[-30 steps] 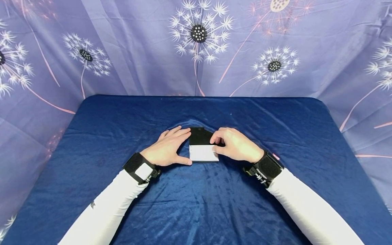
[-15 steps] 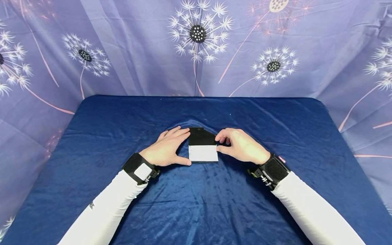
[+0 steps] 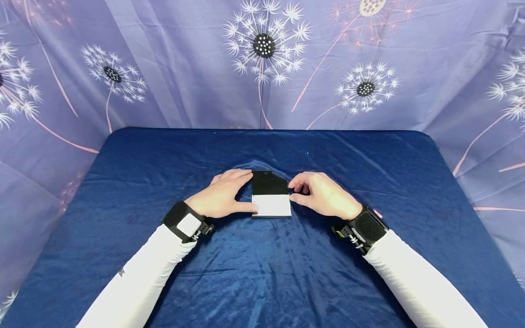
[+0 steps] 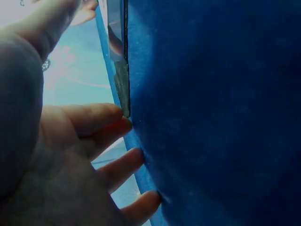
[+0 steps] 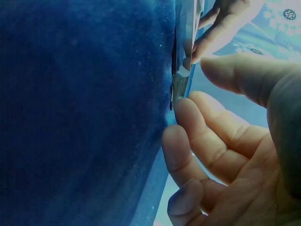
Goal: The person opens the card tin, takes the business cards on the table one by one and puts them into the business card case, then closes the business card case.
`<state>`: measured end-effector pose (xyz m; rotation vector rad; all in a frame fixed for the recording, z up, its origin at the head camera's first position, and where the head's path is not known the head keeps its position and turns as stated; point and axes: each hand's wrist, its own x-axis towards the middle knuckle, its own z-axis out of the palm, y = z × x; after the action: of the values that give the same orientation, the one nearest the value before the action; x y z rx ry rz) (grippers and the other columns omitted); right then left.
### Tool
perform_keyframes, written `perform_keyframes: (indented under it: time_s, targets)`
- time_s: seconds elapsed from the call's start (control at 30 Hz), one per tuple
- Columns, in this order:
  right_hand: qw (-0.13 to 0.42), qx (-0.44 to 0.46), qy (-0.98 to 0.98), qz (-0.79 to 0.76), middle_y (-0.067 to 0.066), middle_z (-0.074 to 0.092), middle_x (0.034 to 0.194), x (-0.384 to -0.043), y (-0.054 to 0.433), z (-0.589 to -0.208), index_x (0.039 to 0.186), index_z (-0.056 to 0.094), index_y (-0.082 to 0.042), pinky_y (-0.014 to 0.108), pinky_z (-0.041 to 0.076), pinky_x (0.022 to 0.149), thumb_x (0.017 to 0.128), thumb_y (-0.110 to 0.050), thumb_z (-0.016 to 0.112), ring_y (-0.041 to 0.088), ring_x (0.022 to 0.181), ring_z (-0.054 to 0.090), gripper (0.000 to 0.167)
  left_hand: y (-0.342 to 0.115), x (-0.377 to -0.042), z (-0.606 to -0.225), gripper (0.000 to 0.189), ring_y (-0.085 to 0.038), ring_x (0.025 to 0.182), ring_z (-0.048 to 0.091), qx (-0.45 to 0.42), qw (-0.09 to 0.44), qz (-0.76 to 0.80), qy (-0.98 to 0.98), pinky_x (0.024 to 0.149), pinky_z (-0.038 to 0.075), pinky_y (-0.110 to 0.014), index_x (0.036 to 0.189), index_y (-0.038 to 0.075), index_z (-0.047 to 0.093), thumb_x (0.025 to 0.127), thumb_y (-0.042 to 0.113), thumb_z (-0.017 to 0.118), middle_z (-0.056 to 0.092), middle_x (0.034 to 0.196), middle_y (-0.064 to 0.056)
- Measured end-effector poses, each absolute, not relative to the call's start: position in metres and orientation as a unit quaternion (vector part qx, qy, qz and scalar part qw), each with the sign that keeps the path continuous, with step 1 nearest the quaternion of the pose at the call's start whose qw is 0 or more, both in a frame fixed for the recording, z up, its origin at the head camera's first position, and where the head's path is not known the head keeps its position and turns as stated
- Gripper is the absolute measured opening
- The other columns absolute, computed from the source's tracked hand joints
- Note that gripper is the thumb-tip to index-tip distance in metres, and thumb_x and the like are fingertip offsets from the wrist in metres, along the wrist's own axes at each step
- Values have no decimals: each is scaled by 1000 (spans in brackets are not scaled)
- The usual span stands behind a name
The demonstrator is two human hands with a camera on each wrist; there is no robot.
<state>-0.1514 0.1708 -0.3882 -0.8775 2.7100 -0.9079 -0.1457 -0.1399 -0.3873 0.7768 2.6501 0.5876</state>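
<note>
A small flat black-and-white item lies on the blue cloth between my hands; its kind is unclear. Its far part is a black panel (image 3: 268,183) with a slanted right corner, and its near part a white rectangle (image 3: 274,206). My left hand (image 3: 223,196) rests at its left side, fingers fairly straight, the index tip by the far left corner and the thumb over the white part's left edge. At the right edge is my right hand (image 3: 326,196), fingers loosely bent. In the right wrist view its fingertips meet the item's edge (image 5: 180,84), with the thumb apart.
Blue velvety cloth (image 3: 262,273) covers the table and is slightly rucked behind the item. A lilac curtain (image 3: 188,68) with dandelion prints hangs behind and at both sides. Each wrist wears a black strap (image 3: 366,228) with a camera.
My right hand has drawn back from over the item to its right edge. The left thumb has shifted from the near left corner up onto the white part. The item stays put.
</note>
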Motion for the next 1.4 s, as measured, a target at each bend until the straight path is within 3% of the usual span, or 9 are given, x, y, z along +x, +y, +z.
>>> perform_keyframes:
  time_s: [0.3, 0.6, 0.87, 1.27, 1.4]
  targets:
    - [82, -288, 904, -305, -3, 71, 100, -151, 171, -388, 115, 78, -10, 36, 53, 77, 97, -16, 78, 12, 85, 64, 19, -136, -165, -387, 66, -38, 146, 36, 268, 129, 205, 932, 111, 34, -59, 164, 5, 41, 111, 43, 56, 42, 163, -16]
    - [77, -283, 902, -317, -3, 70, 94, -151, 171, -388, 115, 77, -8, 36, 53, 74, 98, -14, 77, 13, 82, 64, 18, -132, -177, -385, 45, -36, 131, 43, 246, 128, 237, 931, 101, 36, -53, 154, 6, 57, 114, 25, 53, 51, 148, -15]
    - [63, -263, 904, -330, -4, 70, 89, -154, 172, -390, 113, 78, -9, 34, 52, 72, 98, -13, 76, 13, 79, 63, 16, -131, -178, -386, 36, -34, 126, 44, 232, 120, 265, 928, 103, 36, -53, 145, 8, 65, 113, 21, 55, 56, 139, -13]
    - [54, -239, 911, -331, -3, 72, 89, -163, 167, -392, 117, 78, -6, 34, 53, 73, 100, -12, 71, 14, 79, 64, 19, -130, -182, -389, 31, -31, 120, 55, 221, 113, 297, 922, 106, 37, -54, 141, 9, 66, 113, 18, 56, 68, 123, -8]
    - [59, -237, 910, -335, -2, 73, 92, -166, 163, -392, 120, 78, -6, 35, 53, 74, 102, -11, 70, 14, 80, 65, 20, -129, -183, -388, 30, -27, 114, 62, 222, 112, 315, 916, 105, 43, -49, 139, 7, 66, 113, 16, 55, 71, 121, -8]
